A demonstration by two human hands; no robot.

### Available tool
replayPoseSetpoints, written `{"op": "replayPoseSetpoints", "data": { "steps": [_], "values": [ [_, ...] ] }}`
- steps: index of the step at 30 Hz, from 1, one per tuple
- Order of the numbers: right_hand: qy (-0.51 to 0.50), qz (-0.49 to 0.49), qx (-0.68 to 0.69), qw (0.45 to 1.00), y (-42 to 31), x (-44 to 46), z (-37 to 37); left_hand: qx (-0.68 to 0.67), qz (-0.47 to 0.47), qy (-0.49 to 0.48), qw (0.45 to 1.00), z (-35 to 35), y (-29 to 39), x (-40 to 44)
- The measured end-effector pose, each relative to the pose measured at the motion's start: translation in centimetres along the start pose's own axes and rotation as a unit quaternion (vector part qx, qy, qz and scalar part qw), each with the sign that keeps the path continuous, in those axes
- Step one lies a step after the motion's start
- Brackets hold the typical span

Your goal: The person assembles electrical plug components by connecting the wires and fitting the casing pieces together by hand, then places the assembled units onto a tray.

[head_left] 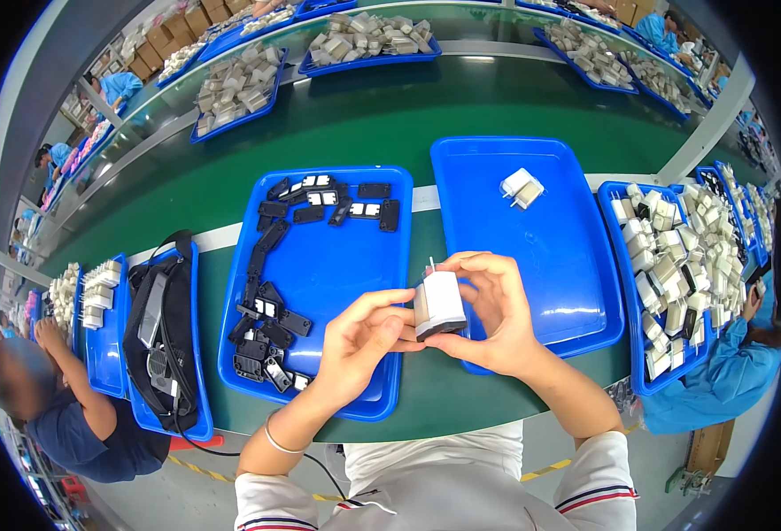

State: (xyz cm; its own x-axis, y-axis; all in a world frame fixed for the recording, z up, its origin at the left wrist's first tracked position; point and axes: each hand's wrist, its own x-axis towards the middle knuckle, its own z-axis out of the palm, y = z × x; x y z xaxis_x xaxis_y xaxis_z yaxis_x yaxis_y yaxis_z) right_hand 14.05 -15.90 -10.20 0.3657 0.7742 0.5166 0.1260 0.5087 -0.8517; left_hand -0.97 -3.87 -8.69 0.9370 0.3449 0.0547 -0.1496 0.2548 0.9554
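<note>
Between my two hands is a white plug adapter with a black end piece at its lower side and metal prongs pointing up. My left hand holds it from the left, fingers against its side. On the other side, my right hand grips it with curled fingers and the thumb near the black end. A blue tray with black plastic pieces lies behind and left of my left hand. Beyond my right hand, another blue tray holds a few white adapters.
At the right, a blue tray is heaped with white adapters; a co-worker in blue sits beside it. Left, a tray holds a black bag, near another co-worker. More filled trays stand across the green belt.
</note>
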Motion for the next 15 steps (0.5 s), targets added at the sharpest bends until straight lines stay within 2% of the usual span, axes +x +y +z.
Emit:
{"op": "replayPoseSetpoints", "data": {
  "steps": [3,6,9,15],
  "values": [
    [0.015,-0.010,0.057,0.998,-0.11,0.16,0.11,-0.010,0.037,-0.001,0.999,0.00,-0.12,-0.24],
    [0.042,0.005,0.056,0.998,0.10,-0.24,-0.12,-0.027,0.057,-0.013,0.998,0.15,-0.05,-0.32],
    [0.066,0.029,0.067,0.995,-0.22,-0.27,-0.19,0.015,0.072,0.007,0.997,0.85,0.07,-0.40],
    [0.053,0.041,0.135,0.989,-0.03,-0.29,-0.41,0.086,0.125,-0.042,0.988,0.17,-0.69,-0.39]
  ]
}}
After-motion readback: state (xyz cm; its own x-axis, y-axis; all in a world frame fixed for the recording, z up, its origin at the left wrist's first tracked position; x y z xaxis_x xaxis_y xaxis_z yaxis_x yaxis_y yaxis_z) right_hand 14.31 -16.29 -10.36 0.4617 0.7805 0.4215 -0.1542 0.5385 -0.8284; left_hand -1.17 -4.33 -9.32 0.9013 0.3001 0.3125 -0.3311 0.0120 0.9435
